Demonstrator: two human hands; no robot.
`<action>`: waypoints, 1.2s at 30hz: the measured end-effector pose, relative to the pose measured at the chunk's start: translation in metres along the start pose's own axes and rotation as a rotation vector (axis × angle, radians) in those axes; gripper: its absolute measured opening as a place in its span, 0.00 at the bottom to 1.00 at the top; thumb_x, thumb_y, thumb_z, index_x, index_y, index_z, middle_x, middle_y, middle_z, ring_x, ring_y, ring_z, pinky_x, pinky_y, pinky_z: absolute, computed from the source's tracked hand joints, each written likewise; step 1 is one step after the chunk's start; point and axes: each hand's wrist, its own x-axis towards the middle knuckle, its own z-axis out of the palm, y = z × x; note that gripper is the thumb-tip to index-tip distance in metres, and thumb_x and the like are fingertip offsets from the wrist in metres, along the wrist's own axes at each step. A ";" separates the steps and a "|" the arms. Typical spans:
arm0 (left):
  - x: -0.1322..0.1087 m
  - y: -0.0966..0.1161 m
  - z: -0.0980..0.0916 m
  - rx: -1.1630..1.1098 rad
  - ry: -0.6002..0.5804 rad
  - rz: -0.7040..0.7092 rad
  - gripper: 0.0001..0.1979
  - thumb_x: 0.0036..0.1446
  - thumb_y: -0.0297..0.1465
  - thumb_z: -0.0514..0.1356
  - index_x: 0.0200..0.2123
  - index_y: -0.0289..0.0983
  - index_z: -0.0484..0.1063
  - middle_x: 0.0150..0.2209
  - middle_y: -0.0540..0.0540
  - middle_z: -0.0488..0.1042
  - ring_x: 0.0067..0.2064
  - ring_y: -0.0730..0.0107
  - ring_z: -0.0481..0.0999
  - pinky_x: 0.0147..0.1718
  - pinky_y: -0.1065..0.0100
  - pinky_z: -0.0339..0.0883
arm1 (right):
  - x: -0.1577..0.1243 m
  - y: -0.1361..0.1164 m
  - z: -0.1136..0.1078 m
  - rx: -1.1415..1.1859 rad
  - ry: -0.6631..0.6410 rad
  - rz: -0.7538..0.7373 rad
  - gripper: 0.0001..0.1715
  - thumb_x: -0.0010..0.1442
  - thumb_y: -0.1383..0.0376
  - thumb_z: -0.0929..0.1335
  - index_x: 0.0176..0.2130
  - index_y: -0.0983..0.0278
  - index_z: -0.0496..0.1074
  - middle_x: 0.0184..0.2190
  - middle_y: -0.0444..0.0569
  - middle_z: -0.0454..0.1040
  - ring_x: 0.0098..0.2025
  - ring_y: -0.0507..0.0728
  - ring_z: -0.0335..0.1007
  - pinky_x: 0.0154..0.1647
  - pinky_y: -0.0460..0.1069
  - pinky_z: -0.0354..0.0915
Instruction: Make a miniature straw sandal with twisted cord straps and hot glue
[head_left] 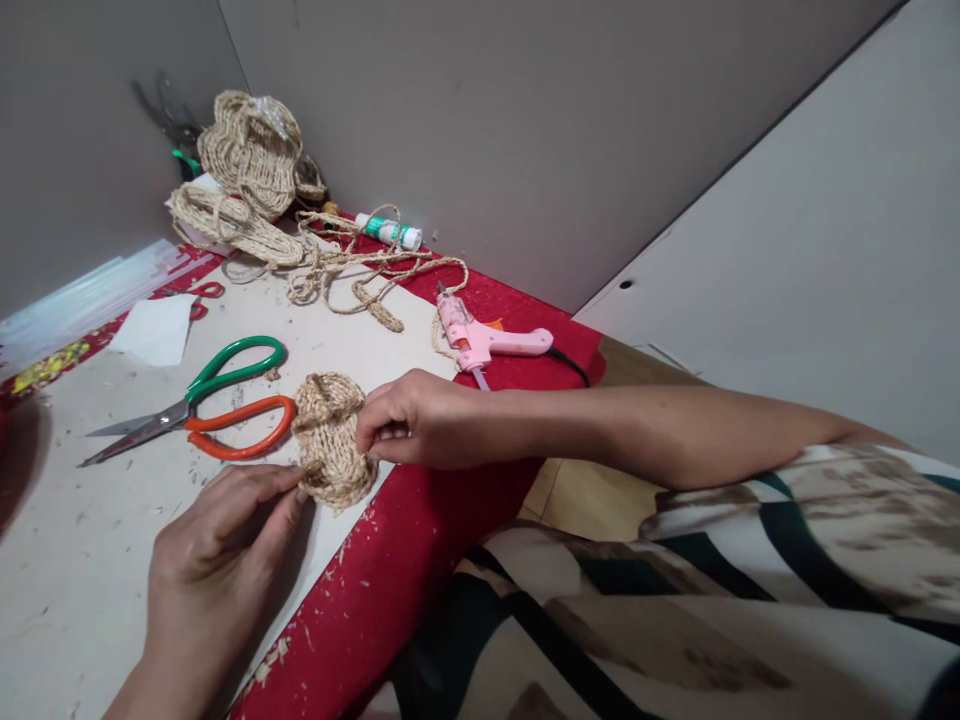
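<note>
A small slipper-shaped piece of braided straw cord (334, 440) lies flat on the pale board, a raised band across its upper part. My left hand (229, 520) pinches its lower left edge between thumb and forefinger. On the opposite side, my right hand (405, 420) has its fingers curled closed against the right edge of the piece. Just left of it rest open scissors (187, 408) with one green and one orange handle, the orange loop close to the straw.
A pink glue gun (491, 338) lies at the right with its black cable. Loose straw cord (337, 270) trails below larger braided straw pieces (251, 150) at the back. Clear glue sticks (82, 300), white paper (154, 330) and small red scissors (202, 298) are left. Grey walls (480, 120) stand behind.
</note>
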 end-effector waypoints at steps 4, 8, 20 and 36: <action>0.001 -0.002 0.001 0.029 -0.002 0.078 0.06 0.59 0.27 0.64 0.40 0.43 0.76 0.37 0.51 0.80 0.38 0.71 0.79 0.42 0.67 0.73 | 0.001 0.002 0.001 -0.056 0.031 -0.082 0.11 0.55 0.79 0.66 0.32 0.69 0.76 0.30 0.46 0.75 0.31 0.48 0.67 0.36 0.43 0.61; -0.001 -0.005 0.003 0.050 -0.024 0.121 0.08 0.60 0.27 0.63 0.42 0.43 0.76 0.38 0.51 0.81 0.38 0.70 0.80 0.41 0.67 0.74 | -0.001 0.003 0.000 -0.098 0.079 -0.156 0.13 0.56 0.79 0.64 0.31 0.67 0.75 0.31 0.45 0.75 0.34 0.48 0.68 0.37 0.43 0.62; 0.001 -0.004 0.005 0.042 -0.009 0.080 0.06 0.60 0.29 0.63 0.40 0.43 0.77 0.37 0.50 0.81 0.38 0.67 0.80 0.41 0.64 0.75 | -0.003 0.005 -0.001 -0.203 -0.011 -0.125 0.13 0.57 0.80 0.65 0.32 0.67 0.76 0.32 0.46 0.74 0.36 0.49 0.69 0.39 0.44 0.64; 0.005 -0.001 0.003 0.151 0.019 0.201 0.10 0.59 0.26 0.64 0.45 0.41 0.76 0.39 0.47 0.79 0.39 0.66 0.78 0.40 0.64 0.72 | -0.008 -0.006 -0.007 -0.263 -0.120 -0.120 0.11 0.61 0.78 0.64 0.32 0.68 0.74 0.33 0.49 0.73 0.37 0.51 0.67 0.42 0.46 0.63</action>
